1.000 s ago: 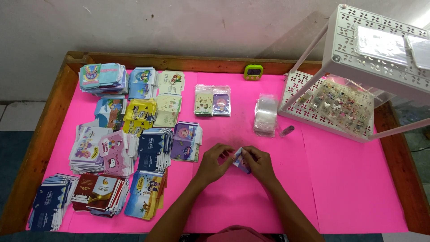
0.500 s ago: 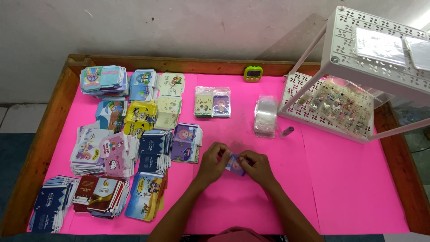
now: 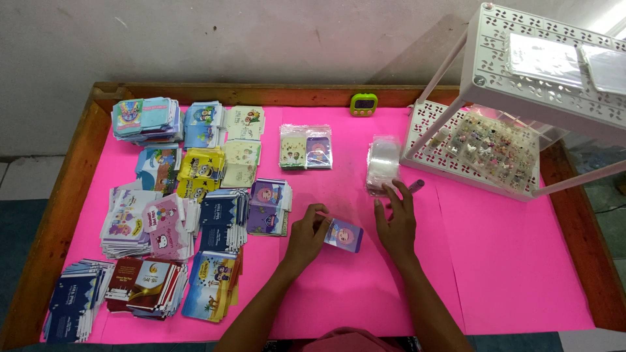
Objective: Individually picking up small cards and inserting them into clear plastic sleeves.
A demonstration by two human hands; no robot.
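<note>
Fingertips [image 3: 321, 220] on flat purple card [image 3: 343, 235]

Wooden-rimmed table [image 3: 78, 169], pink paper cover [image 3: 508, 261], card stacks [image 3: 176, 215], clear sleeves [image 3: 383, 163], white rack [image 3: 482, 156]

Left hand [image 3: 305, 236] pinching small purple card [image 3: 344, 235] above pink surface [image 3: 508, 261], right hand [image 3: 396, 218] open, fingertips near stack of clear sleeves [image 3: 383, 165], card piles [image 3: 176, 208] at left
</note>
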